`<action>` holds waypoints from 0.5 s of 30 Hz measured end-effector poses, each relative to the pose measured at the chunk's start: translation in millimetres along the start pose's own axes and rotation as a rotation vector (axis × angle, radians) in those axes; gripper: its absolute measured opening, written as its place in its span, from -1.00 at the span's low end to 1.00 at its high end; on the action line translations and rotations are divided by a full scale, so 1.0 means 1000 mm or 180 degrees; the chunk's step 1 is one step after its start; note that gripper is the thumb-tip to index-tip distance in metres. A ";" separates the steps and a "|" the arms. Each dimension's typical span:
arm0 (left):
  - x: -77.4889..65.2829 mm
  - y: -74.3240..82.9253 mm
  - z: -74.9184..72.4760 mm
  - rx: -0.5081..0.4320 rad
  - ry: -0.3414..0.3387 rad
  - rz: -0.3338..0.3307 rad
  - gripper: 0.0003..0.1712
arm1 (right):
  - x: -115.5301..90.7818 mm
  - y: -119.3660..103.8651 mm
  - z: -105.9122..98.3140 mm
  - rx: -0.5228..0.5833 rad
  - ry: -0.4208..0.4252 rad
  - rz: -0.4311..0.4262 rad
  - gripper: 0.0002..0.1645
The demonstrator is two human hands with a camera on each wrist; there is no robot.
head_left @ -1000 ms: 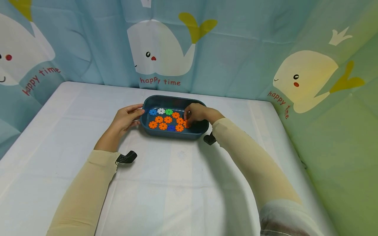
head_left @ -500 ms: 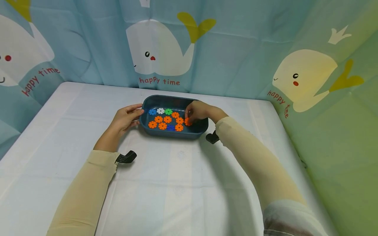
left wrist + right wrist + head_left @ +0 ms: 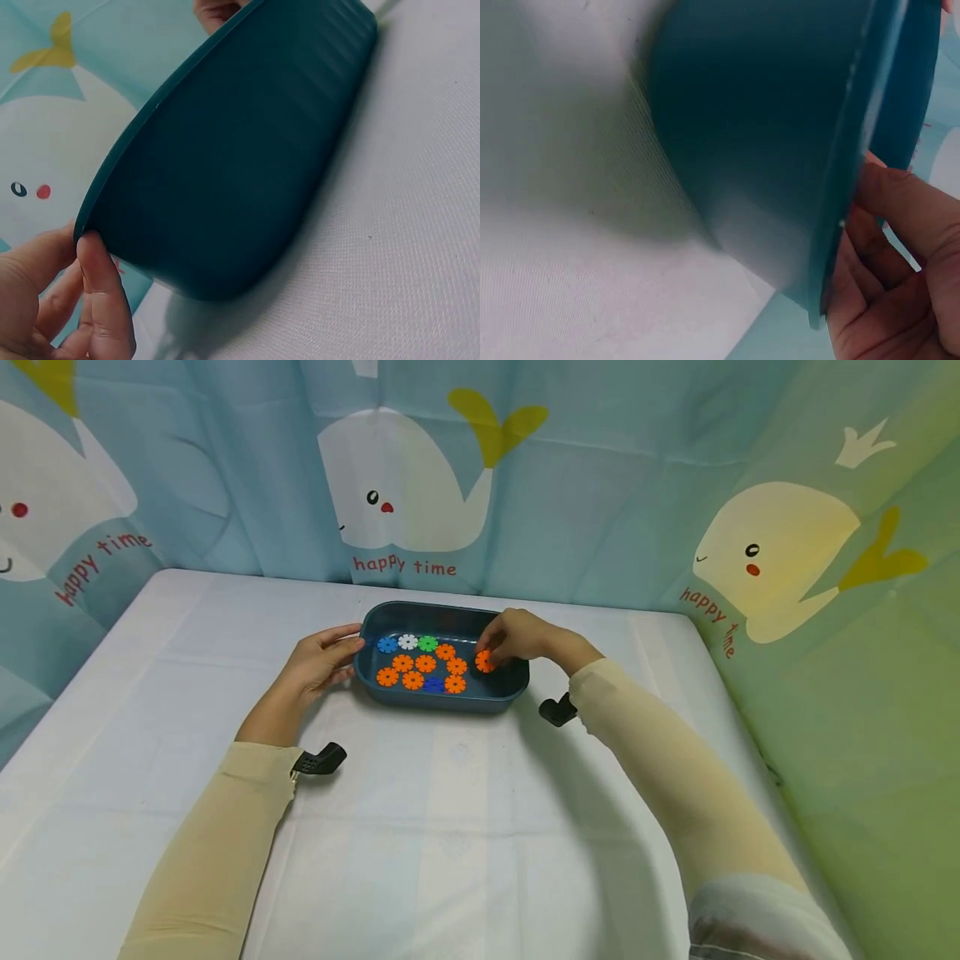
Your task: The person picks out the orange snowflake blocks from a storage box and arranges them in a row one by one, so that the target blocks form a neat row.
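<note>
A dark teal plastic basin (image 3: 442,700) stands on the table with notched flower-shaped plastic discs lying flat in it. My left hand (image 3: 318,660) pinches its left rim between thumb and fingers, as the left wrist view shows on the basin's rim (image 3: 112,161). Inside the right end, my right hand (image 3: 521,635) pinches an orange disc (image 3: 484,662), tilted up off the floor. Several orange discs (image 3: 425,663) lie to the left of it. Behind them sit a blue disc (image 3: 387,645), a white disc (image 3: 407,642) and a green disc (image 3: 427,643). In the right wrist view, the basin wall hides the held disc.
The table is covered by a pale cloth (image 3: 390,843). A curtain (image 3: 600,485) with whale prints hangs behind the table and along the right side. Black wrist mounts (image 3: 321,759) stick out at both sleeves.
My right hand has moved slightly back and to the right, with the orange disc lifting and tilting away from the others. The left hand keeps its place on the rim.
</note>
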State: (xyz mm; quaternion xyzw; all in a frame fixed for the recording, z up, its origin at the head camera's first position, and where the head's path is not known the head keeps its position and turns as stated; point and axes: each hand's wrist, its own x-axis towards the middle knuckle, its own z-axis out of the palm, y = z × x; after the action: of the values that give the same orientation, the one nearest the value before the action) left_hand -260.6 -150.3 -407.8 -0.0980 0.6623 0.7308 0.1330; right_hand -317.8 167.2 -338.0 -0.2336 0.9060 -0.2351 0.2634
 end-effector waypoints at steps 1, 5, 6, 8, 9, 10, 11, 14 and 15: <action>0.000 0.000 0.000 -0.0001 -0.0012 -0.0010 -0.37 | -0.001 0.000 -0.001 0.0023 0.0005 -0.0009 -0.72; 0.000 0.001 -0.002 -0.0019 -0.0035 -0.0032 -0.37 | -0.004 0.003 -0.003 0.0112 0.0028 -0.0063 -0.70; 0.000 0.001 -0.002 -0.0025 -0.0038 -0.0036 -0.37 | -0.005 0.004 -0.004 0.0131 0.0041 -0.0077 -0.69; 0.000 0.001 -0.002 -0.0023 -0.0034 -0.0050 -0.37 | -0.007 0.005 -0.005 0.0161 0.0073 -0.0078 -0.70; -0.001 0.001 -0.002 -0.0029 -0.0037 -0.0057 -0.36 | -0.008 0.006 -0.005 0.0178 0.0092 -0.0069 -0.70; -0.001 0.001 -0.002 -0.0041 -0.0043 -0.0062 -0.36 | -0.009 0.006 -0.005 0.0200 0.0114 -0.0052 -0.70; -0.001 0.001 -0.002 -0.0043 -0.0042 -0.0067 -0.36 | -0.010 0.008 -0.006 0.0223 0.0130 -0.0051 -0.71; -0.001 0.001 -0.002 -0.0041 -0.0042 -0.0065 -0.36 | -0.012 0.011 -0.007 0.0321 0.0166 -0.0036 -0.71; -0.001 0.001 -0.002 -0.0042 -0.0040 -0.0063 -0.36 | -0.013 0.012 -0.008 0.0366 0.0169 -0.0031 -0.71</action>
State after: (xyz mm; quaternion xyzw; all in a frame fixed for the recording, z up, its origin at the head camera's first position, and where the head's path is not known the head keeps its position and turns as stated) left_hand -259.8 -152.5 -407.1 -0.1009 0.6557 0.7344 0.1437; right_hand -316.1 186.1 -333.9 -0.2161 0.8965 -0.2941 0.2511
